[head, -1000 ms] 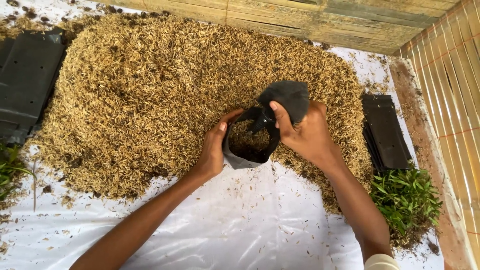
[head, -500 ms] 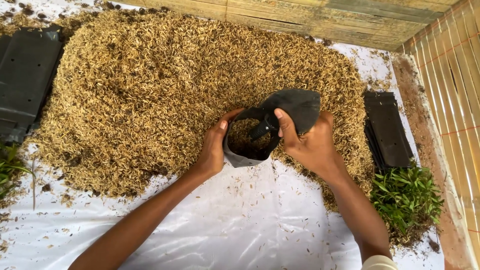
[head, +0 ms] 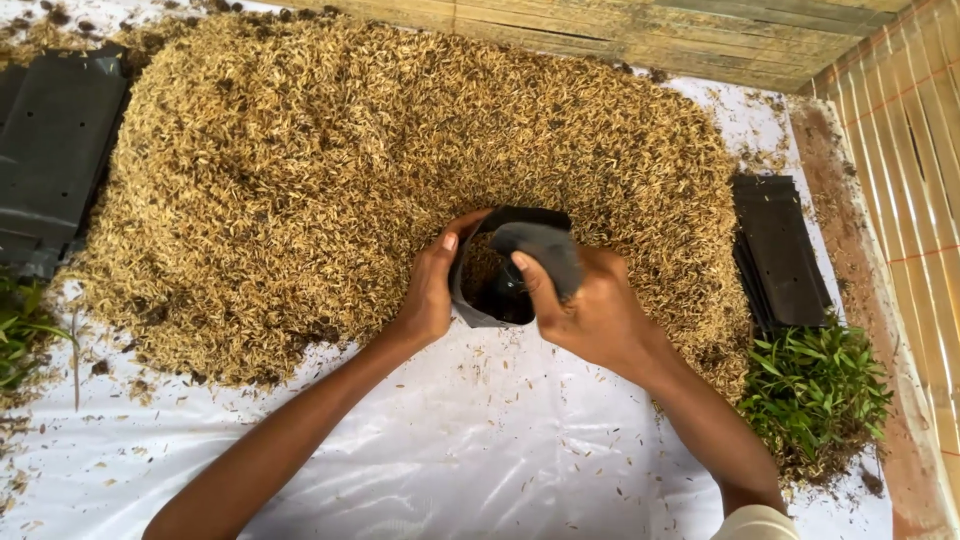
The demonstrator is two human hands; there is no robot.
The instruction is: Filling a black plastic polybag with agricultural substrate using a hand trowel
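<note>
Clearly both hands grip the black bag [head: 510,268] at the near edge of the husk pile [head: 330,180]: left hand [head: 432,295] pinching its rim, right hand [head: 590,310] clasping the folded top. If that floppy mouth sags, husks could spill onto the white sheet [head: 480,460].

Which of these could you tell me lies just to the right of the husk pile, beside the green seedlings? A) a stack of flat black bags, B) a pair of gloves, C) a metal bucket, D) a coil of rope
A: a stack of flat black bags lies on the white sheet at the right edge of the husk pile, just above the green seedlings; no bucket, rope or gloves show there.
</note>
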